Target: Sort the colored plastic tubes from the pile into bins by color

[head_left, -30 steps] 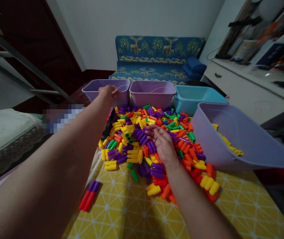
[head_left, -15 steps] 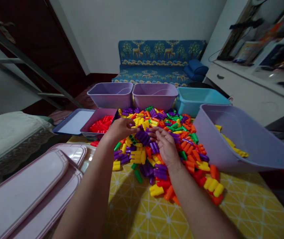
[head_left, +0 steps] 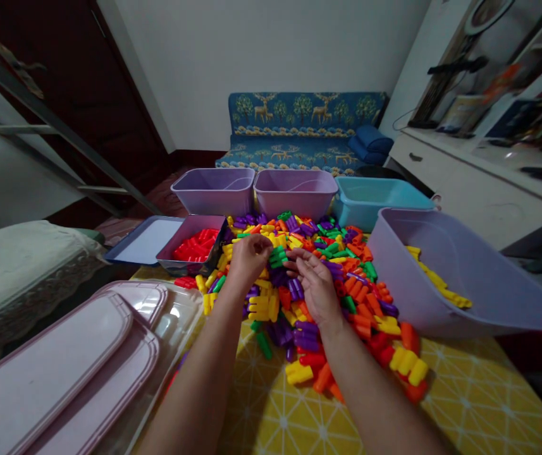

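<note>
A wide heap of plastic building blocks (head_left: 264,308) in yellow, purple, orange, red and green lies on the table, each block made of joined finger-like tubes. My left hand (head_left: 250,258) is pinched at the left end of a green building block (head_left: 278,256), held just above the middle of the heap. Close by on the other side is my right hand (head_left: 315,278), palm turned inward, its fingers apart and slightly bent. Those fingertips are near the green block; whether they touch it I cannot tell. Purple blocks lie beneath both hands.
Two purple bins (head_left: 214,193) and a turquoise bin (head_left: 370,205) line the back. At right, a larger lilac bin (head_left: 413,303) holds yellow blocks. A box (head_left: 171,256) of red blocks stands left, near pinkish lids (head_left: 57,354). A yellow patterned cloth (head_left: 299,411) covers the table.
My left hand has moved slightly right and its fingers have closed on the green block, now between the hands. My right hand has stayed nearly in place. The camera view has tilted up a little.
</note>
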Available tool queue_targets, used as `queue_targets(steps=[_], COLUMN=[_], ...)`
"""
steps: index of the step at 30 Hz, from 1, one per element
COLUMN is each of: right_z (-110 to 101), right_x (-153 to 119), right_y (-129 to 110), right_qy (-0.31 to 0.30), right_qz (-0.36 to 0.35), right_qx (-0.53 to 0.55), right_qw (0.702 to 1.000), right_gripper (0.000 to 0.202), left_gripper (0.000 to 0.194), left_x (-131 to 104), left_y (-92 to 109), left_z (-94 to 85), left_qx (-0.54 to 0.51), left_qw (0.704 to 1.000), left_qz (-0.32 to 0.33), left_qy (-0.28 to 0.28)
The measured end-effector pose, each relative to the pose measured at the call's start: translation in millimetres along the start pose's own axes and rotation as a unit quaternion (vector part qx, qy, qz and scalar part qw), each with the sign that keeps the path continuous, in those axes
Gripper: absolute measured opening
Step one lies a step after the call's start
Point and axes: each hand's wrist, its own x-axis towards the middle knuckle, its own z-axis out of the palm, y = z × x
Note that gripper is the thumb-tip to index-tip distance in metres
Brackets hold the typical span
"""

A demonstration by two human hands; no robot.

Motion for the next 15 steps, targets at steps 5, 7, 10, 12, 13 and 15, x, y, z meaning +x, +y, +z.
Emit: queue_targets(steps=[5, 7, 10, 12, 13, 15], right_z=[-3.4, -5.5, -7.4, -7.3, -7.0, -6.4], right_x=[1.9, 2.7, 3.1, 2.7, 2.5, 2.0], right_y=[5.6, 9.1, 12.6, 13.5, 13.6, 13.5], right_qy=[-0.006, -0.012, -0.016, -0.02, -0.021, -0.022], right_qz=[-0.016, -0.022, -0.031, -0.037, -0.038, -0.039], right_qx=[-0.041, -0.061, -0.075, -0.082, -0.087, -0.094], right_qw=[0.999, 0.998, 0.997, 0.996, 0.995, 0.995], right_gripper=[0.046, 0.046, 0.044, 0.045, 0.046, 0.05], left_gripper=[0.007, 0.02, 0.042, 0.047, 0.047, 0.043], left_x=[2.7, 0.3, -2.6, -3.2, -2.9, -1.3], left_y=[-3.8, -7.5, -10.4, -10.3, -10.1, -10.0], left_z=[15.1, 11.5, 4.7, 5.1, 7.5, 15.5], left_qx=[-0.017, -0.01, 0.003, 0.004, -0.008, -0.059], left_qw=[1.0, 0.998, 0.991, 0.994, 0.996, 0.997], left_qz=[0.021, 0.061, 0.102, 0.089, 0.074, 0.045], left_qy=[0.016, -0.028, -0.088, -0.07, -0.051, -0.01])
